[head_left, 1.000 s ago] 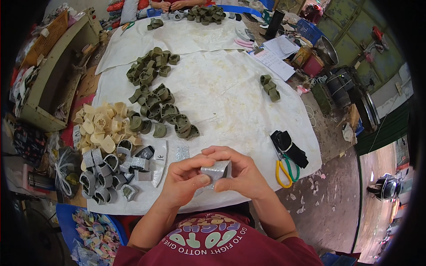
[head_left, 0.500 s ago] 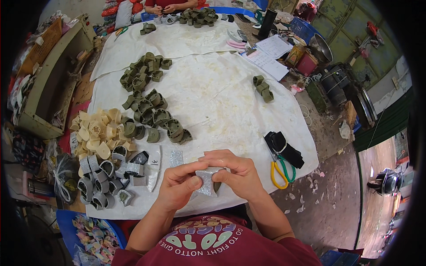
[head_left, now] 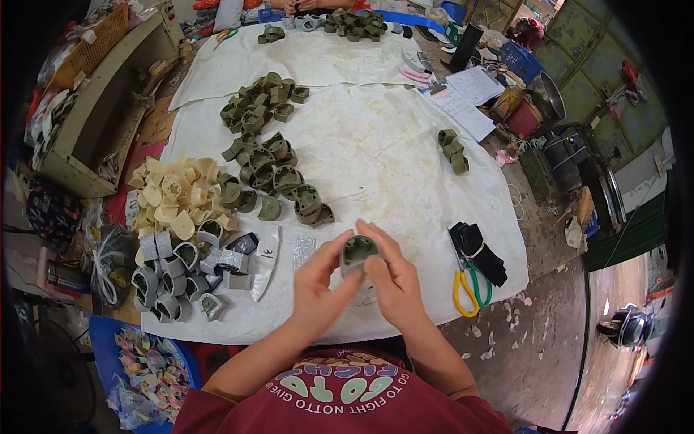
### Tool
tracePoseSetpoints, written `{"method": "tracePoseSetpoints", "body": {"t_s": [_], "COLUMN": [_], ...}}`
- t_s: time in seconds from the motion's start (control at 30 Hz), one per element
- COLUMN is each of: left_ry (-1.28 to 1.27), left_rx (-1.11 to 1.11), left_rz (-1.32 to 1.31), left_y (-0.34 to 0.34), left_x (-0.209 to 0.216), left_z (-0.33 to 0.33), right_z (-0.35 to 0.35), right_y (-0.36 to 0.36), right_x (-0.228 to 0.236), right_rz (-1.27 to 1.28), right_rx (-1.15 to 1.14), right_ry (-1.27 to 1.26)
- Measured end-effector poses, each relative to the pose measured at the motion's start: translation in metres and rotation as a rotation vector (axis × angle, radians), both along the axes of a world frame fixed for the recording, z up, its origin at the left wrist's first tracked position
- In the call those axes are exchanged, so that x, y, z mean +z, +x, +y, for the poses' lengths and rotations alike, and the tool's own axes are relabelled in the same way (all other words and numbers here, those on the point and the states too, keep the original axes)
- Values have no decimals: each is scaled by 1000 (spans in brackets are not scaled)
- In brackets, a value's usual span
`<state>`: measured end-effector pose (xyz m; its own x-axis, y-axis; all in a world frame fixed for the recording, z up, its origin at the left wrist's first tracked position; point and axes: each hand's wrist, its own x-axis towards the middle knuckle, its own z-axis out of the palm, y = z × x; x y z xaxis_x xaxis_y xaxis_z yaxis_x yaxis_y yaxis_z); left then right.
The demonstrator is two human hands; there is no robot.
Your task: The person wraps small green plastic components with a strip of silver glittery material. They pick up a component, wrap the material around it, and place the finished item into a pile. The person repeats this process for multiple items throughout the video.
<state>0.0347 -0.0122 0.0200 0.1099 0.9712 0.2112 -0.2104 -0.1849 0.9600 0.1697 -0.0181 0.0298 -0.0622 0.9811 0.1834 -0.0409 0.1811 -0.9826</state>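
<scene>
Between my two hands, a hollow olive-green block shoe heel [head_left: 358, 251] is turned open side up, its ribbed inside showing. My left hand [head_left: 319, 282] is closed round its left side, and my right hand [head_left: 395, 283] grips the right with the thumb near the rim. The silver glitter covering seen on the outside earlier is mostly hidden by my fingers. A flat strip of silver glitter material [head_left: 304, 250] lies just left of my hands. Farther left, silver-covered heels [head_left: 172, 281] are heaped beside a white sheet [head_left: 267, 267].
Cream heels [head_left: 178, 198] and bare green heels [head_left: 275, 168] are piled on the left of the white-covered table. Scissors [head_left: 468, 289] and a black bundle [head_left: 478, 253] lie at right, near green heels [head_left: 454, 152]. A blue tub of scraps [head_left: 148, 376] stands lower left. Another person sits opposite.
The heel has been tipped from its silver side facing me to its hollow face up. Both hands have shifted round it. The view has swung slightly, moving the table rightward.
</scene>
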Motion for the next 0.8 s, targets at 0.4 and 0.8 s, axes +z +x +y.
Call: {"method": "tracePoseSetpoints", "body": {"t_s": [0.4, 0.8], "left_ry": [39, 268], "left_rx": [-281, -259], "left_rz": [-201, 58], "left_y": [-16, -22], "left_x": [5, -7], "left_z": [0, 4], "right_z": [4, 7], "right_y": [-11, -17], "right_x": [4, -3], "right_rz": [261, 215], "right_rx": [77, 85], "right_ry": [-151, -33]}}
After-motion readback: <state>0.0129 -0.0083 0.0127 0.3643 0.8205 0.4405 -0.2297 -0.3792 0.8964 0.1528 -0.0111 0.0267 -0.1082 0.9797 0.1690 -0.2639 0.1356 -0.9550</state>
